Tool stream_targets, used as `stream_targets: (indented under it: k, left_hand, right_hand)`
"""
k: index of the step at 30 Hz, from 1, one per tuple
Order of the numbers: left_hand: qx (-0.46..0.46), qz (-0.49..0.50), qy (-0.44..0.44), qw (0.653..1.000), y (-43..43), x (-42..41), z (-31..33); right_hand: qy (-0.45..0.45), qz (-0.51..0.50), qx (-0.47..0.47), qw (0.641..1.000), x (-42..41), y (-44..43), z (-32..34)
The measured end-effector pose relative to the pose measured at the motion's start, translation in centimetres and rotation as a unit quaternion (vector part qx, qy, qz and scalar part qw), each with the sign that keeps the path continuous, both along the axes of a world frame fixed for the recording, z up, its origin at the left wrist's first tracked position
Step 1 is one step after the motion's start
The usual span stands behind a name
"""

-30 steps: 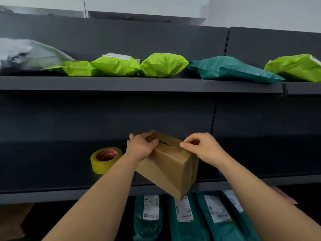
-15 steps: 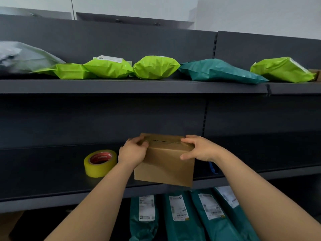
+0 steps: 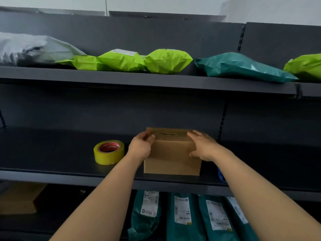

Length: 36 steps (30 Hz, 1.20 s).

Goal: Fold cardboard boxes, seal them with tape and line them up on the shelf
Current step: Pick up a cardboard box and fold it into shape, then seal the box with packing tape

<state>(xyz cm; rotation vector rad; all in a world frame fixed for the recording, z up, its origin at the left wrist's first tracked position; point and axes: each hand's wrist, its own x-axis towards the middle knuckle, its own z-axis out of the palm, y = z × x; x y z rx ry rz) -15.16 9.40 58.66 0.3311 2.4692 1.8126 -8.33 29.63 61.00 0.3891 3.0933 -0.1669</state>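
Note:
A small brown cardboard box [image 3: 171, 160] stands upright on the middle dark shelf [image 3: 69, 176], its taped top seam facing up. My left hand [image 3: 141, 147] grips the box's upper left edge, thumb on the front and fingers curled over the top. My right hand [image 3: 202, 146] holds the upper right corner with fingers spread along the right side. A yellow roll of tape [image 3: 109, 152] with a red core stands on the same shelf, just left of my left hand.
Green, teal and grey mailer bags [image 3: 166, 60] lie along the upper shelf. Several teal mailers with white labels [image 3: 182, 214] stand below the middle shelf. A brown box [image 3: 19, 199] sits at the lower left. A blue object [image 3: 221, 174] peeks out beside my right forearm.
The box went from tilted in the air to upright and resting on the middle shelf. Both hands moved forward with it and stayed on its top corners.

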Motion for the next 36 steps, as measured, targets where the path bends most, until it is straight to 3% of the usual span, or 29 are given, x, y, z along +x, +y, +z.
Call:
stream_targets:
  k: [4,9,13,16,19,25,31,36]
  left_hand:
    - [0.005,-0.008,-0.004,1.000,0.4,-0.4,-0.2]
    - [-0.020,-0.025,0.034,0.999,0.5,-1.1,-0.5]
    - [-0.023,-0.062,0.038,0.997,-0.6,-1.4,0.0]
    - [-0.009,-0.089,0.038,0.995,-3.2,-2.6,0.4]
    - [-0.009,-0.061,0.038,0.997,-7.0,-4.8,0.5]
    - [-0.060,0.001,0.028,0.998,-14.3,-9.3,-1.9]
    - [-0.169,-0.065,0.011,0.983,-17.7,-12.2,-5.4]
    - [-0.180,-0.108,-0.011,0.978,-17.5,-12.2,-5.6]
  right_hand:
    - [-0.001,-0.015,0.050,0.999,-0.2,0.0,-0.4]
    - [0.043,-0.047,0.033,0.997,0.1,-1.0,-1.2]
    - [0.150,-0.032,-0.022,0.988,1.2,-3.1,-0.9]
    - [0.273,-0.007,-0.075,0.959,1.6,-6.2,0.0]
    - [0.312,-0.001,-0.136,0.940,0.4,-10.2,0.3]
    - [0.293,-0.015,-0.326,0.899,-5.5,-17.2,-2.0]
    - [0.157,-0.139,-0.471,0.857,-11.0,-20.4,-6.4]
    - [0.115,-0.226,-0.587,0.769,-12.5,-21.6,-8.0]
